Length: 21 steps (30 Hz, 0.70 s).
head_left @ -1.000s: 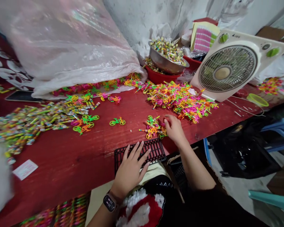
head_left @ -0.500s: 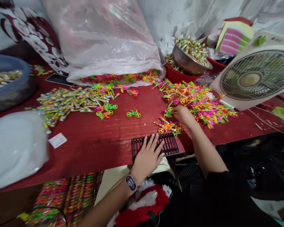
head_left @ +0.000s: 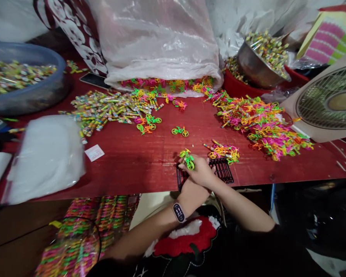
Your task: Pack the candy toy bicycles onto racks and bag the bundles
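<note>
My right hand [head_left: 201,171] crosses over my left hand, its fingers closed on a small green and yellow plastic toy bicycle [head_left: 188,159]. Underneath, my left hand [head_left: 193,191] rests on a black slotted plastic rack [head_left: 225,171] at the table's front edge. Most of its fingers are covered by the right hand; the part that shows looks stretched out flat. Just beyond the rack lies a small heap of toy bicycles and printed tubes [head_left: 223,151]. A single green and orange toy bicycle [head_left: 180,131] lies farther back on the red table [head_left: 127,161].
A pile of printed tubes [head_left: 109,109] lies left, a large pile of toy bicycles [head_left: 262,123] right. Behind stands a big plastic sack [head_left: 161,46]. A fan [head_left: 334,104], metal bowl [head_left: 250,65], blue basin [head_left: 54,88] and white plastic bags [head_left: 49,150] surround the work area.
My right hand has come left from the large pile to above my left hand, bringing a green toy bicycle. The left hand stays on the rack. The camera view has shifted.
</note>
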Tool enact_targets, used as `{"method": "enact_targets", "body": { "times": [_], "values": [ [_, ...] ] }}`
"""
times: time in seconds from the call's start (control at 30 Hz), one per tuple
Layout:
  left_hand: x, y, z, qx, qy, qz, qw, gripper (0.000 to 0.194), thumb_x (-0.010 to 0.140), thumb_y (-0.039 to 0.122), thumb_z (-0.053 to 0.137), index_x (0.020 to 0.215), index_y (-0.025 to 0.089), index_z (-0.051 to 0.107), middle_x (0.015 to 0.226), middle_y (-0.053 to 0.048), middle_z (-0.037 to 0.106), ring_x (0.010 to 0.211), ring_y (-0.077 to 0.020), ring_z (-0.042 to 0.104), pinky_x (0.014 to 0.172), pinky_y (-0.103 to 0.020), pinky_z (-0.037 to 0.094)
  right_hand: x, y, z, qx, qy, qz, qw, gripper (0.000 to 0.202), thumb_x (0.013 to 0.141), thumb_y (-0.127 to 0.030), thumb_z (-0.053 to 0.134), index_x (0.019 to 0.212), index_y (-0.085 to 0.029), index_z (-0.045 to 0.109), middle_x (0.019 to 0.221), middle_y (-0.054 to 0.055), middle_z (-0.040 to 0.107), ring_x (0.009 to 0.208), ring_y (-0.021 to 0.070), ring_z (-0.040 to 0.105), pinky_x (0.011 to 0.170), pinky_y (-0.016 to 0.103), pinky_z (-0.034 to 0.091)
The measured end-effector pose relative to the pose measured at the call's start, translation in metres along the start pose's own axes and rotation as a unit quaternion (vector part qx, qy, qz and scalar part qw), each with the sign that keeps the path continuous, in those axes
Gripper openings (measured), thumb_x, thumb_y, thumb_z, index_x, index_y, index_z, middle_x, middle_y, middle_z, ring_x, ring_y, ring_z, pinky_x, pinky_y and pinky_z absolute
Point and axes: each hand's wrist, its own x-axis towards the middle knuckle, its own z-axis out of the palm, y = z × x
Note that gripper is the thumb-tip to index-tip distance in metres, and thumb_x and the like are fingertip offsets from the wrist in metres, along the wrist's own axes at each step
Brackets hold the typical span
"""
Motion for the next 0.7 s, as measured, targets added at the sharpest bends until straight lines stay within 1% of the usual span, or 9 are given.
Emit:
{"method": "enact_targets", "body": {
  "times": [0.1, 0.2, 0.33, 0.43, 0.5, 0.57, 0.6, 0.63, 0.7],
  "values": [
    [-0.001, -0.001, 0.003, -0.001, 0.015, -0.012, 1.000, 0.049, 0.108, 0.016, 0.033, 0.148, 0.014, 0.060, 0.155, -0.017, 0.057, 0.148, -0.0324, 0.051, 0.121, -0.046, 0.044, 0.002, 0.002, 0.003, -0.042, 0.012, -0.015, 0.999, 0.018, 0.093, -0.040, 0.074, 0.100, -0.024, 0.078, 0.109, 0.009, 0.079, 0.103, 0.0294, 0.074, 0.100, 0.047, 0.054],
    [-0.001, -0.003, 0.008, -0.006, 0.021, -0.023, 0.999, 0.050, 0.106, 0.015, 0.038, 0.153, 0.018, 0.055, 0.164, -0.014, 0.047, 0.155, -0.0330, 0.041, 0.127, -0.050, 0.037, 0.002, 0.006, 0.003, -0.096, 0.011, -0.010, 0.995, 0.015, 0.091, -0.038, 0.075, 0.105, -0.032, 0.080, 0.112, 0.006, 0.079, 0.108, 0.0340, 0.074, 0.101, 0.051, 0.054],
    [0.000, -0.005, 0.010, -0.016, 0.023, -0.025, 0.999, 0.057, 0.104, 0.016, 0.045, 0.160, 0.026, 0.046, 0.170, -0.009, 0.037, 0.159, -0.0331, 0.032, 0.131, -0.056, 0.029, -0.007, 0.019, 0.009, -0.159, -0.004, 0.004, 0.987, 0.035, 0.089, -0.034, 0.075, 0.122, -0.045, 0.075, 0.119, 0.003, 0.077, 0.118, 0.0383, 0.070, 0.105, 0.057, 0.053],
    [0.000, -0.005, 0.008, -0.021, 0.024, -0.027, 0.999, 0.061, 0.104, 0.019, 0.050, 0.163, 0.030, 0.040, 0.172, -0.006, 0.033, 0.162, -0.0327, 0.026, 0.132, -0.058, 0.025, -0.030, 0.031, 0.019, -0.168, 0.026, 0.040, 0.985, 0.048, 0.095, -0.036, 0.065, 0.142, -0.048, 0.062, 0.131, 0.006, 0.072, 0.129, 0.0406, 0.064, 0.106, 0.066, 0.050],
    [0.001, -0.005, 0.008, -0.022, 0.022, -0.025, 0.999, 0.062, 0.104, 0.020, 0.050, 0.163, 0.032, 0.039, 0.172, -0.005, 0.034, 0.162, -0.0319, 0.026, 0.132, -0.059, 0.024, -0.046, 0.035, 0.026, -0.165, 0.062, 0.080, 0.981, 0.055, 0.099, -0.038, 0.059, 0.153, -0.044, 0.051, 0.141, 0.010, 0.066, 0.137, 0.0436, 0.058, 0.105, 0.072, 0.048],
    [0.001, -0.006, 0.008, -0.028, 0.012, -0.019, 0.999, 0.059, 0.105, 0.021, 0.048, 0.162, 0.031, 0.042, 0.170, -0.006, 0.038, 0.161, -0.0314, 0.029, 0.132, -0.059, 0.025, -0.050, 0.035, 0.027, -0.160, 0.077, 0.110, 0.978, 0.057, 0.100, -0.038, 0.056, 0.156, -0.040, 0.048, 0.146, 0.014, 0.062, 0.139, 0.0460, 0.054, 0.104, 0.075, 0.047],
    [0.002, -0.006, 0.008, -0.032, 0.004, -0.015, 0.999, 0.056, 0.105, 0.020, 0.047, 0.160, 0.030, 0.045, 0.168, -0.007, 0.042, 0.159, -0.0313, 0.033, 0.131, -0.059, 0.027, -0.047, 0.033, 0.026, -0.153, 0.060, 0.109, 0.980, 0.054, 0.100, -0.037, 0.056, 0.154, -0.039, 0.051, 0.144, 0.015, 0.063, 0.137, 0.0459, 0.056, 0.102, 0.075, 0.048],
    [0.001, -0.006, 0.008, -0.036, -0.003, -0.013, 0.999, 0.054, 0.104, 0.018, 0.046, 0.157, 0.028, 0.050, 0.164, -0.009, 0.048, 0.156, -0.0313, 0.039, 0.130, -0.058, 0.030, -0.039, 0.030, 0.021, -0.143, 0.028, 0.096, 0.985, 0.050, 0.099, -0.035, 0.058, 0.149, -0.038, 0.057, 0.139, 0.015, 0.066, 0.132, 0.0446, 0.060, 0.100, 0.072, 0.051],
    [0.000, -0.006, 0.007, -0.040, -0.016, -0.005, 0.999, 0.046, 0.103, 0.014, 0.046, 0.146, 0.021, 0.063, 0.150, -0.014, 0.062, 0.146, -0.0318, 0.052, 0.124, -0.054, 0.039, -0.018, 0.023, 0.007, -0.114, -0.061, 0.044, 0.991, 0.041, 0.093, -0.026, 0.064, 0.132, -0.035, 0.070, 0.122, 0.011, 0.073, 0.116, 0.0374, 0.069, 0.094, 0.059, 0.058]
  ]
}}
